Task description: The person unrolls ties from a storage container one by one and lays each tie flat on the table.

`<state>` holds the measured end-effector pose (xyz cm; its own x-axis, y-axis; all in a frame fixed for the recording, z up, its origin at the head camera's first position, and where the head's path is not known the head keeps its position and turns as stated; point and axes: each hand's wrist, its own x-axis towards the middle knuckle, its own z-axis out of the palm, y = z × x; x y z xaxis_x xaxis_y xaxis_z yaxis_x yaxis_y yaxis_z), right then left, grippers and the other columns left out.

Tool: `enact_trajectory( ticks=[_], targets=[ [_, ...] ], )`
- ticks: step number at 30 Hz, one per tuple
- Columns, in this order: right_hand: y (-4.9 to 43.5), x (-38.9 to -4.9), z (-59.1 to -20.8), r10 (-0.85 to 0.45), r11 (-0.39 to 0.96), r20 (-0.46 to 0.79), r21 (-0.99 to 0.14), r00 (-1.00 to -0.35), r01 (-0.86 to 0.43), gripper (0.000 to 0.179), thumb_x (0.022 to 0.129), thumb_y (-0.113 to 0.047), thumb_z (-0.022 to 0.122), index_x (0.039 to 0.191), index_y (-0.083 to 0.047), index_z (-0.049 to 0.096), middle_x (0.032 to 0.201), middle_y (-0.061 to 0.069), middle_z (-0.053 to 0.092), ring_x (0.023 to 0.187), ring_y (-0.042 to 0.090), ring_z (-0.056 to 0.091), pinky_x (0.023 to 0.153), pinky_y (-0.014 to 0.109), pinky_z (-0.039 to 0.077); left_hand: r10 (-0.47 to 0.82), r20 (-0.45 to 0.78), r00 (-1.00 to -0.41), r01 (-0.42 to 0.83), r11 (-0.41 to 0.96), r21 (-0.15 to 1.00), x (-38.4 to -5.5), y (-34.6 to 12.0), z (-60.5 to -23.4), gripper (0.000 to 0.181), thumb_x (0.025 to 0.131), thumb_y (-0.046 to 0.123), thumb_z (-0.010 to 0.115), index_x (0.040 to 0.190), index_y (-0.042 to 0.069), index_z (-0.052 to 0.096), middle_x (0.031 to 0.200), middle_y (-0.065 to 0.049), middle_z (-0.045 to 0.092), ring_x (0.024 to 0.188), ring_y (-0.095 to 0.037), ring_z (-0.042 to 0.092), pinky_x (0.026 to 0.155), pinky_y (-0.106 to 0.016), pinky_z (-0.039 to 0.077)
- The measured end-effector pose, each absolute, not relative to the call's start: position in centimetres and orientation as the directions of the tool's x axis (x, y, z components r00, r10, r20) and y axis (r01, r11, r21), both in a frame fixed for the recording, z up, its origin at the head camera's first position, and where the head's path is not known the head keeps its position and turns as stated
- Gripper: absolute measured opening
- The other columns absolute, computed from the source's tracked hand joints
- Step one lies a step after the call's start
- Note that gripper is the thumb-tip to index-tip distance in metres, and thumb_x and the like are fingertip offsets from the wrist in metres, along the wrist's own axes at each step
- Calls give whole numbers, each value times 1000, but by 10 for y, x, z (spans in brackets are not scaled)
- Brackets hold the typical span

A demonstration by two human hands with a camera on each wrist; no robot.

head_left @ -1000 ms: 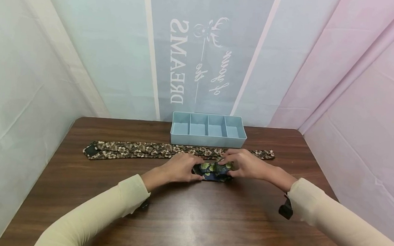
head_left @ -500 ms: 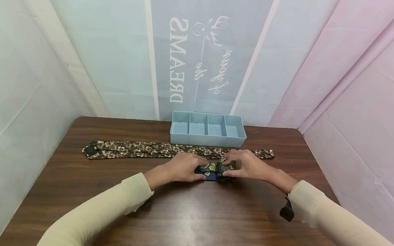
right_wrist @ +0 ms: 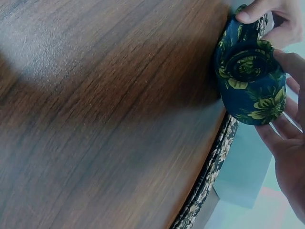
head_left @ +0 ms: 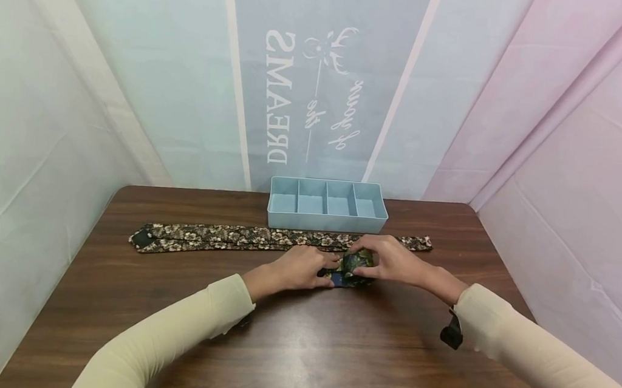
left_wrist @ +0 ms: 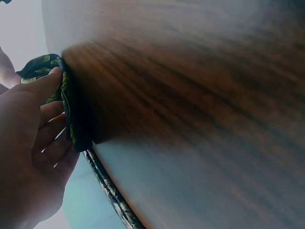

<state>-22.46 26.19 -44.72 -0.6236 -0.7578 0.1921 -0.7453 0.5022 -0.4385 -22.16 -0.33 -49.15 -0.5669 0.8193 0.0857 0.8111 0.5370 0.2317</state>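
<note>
A navy necktie with yellow-green flowers (head_left: 357, 263) is partly rolled up on the table, close to the blue box. My right hand (head_left: 392, 260) grips the roll, thumb on the near side and fingers on the far side. Its spiral of layers shows in the right wrist view, where the rolled tie (right_wrist: 255, 102) stands on edge. At the tie's flat left end, my left hand (head_left: 299, 268) pinches the fabric between thumb and fingers. The left wrist view shows the folded tie edge (left_wrist: 71, 112) under that thumb. Fingers cover part of the tie.
A second necktie, black with cream flowers (head_left: 220, 234), lies stretched out behind the hands, folded lengthwise. Behind it a light blue box with several compartments (head_left: 326, 222) stands near the back edge of the brown wooden table (head_left: 288, 344). Fabric walls (head_left: 188, 87) surround the table.
My left hand has slid right toward the right hand, and the flat part of the navy tie between them is shorter. The right hand stays nearly in place on the roll.
</note>
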Motion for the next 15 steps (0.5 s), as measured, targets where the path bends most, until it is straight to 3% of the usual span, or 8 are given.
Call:
enact_trajectory(
  ticks=[2,5,10,15],
  targets=[
    [263,-226,-447,-774,485,190,-436,-605,-758,38,88,-16,88,122,-7,76,118,3,76,104,18,74,87,41,63,817,84,-570,810,542,225,-221,-3,-493,52,98,49,74,140,18,70,150,0,62,101,-27,78,80,-38,65],
    [266,-227,-445,-803,461,173,-425,-570,-779,39,89,-14,86,126,-6,77,120,4,74,106,19,73,87,41,63,816,76,-573,809,549,212,-221,-3,-495,52,99,50,73,140,20,70,149,0,62,82,-22,78,72,-35,65],
    [269,-230,-442,-838,439,139,-401,-527,-804,32,92,-12,82,123,-6,79,120,11,70,77,9,67,74,35,61,818,57,-573,810,555,188,-221,-3,-495,50,99,51,71,139,22,70,147,1,63,68,-19,74,69,-34,64],
    [271,-230,-438,-833,454,105,-431,-543,-780,20,94,-13,78,113,-7,81,123,17,70,57,1,56,63,32,58,817,46,-575,809,559,179,-220,-4,-495,49,100,53,70,139,23,70,148,3,62,66,-17,72,70,-34,64]
  ],
)
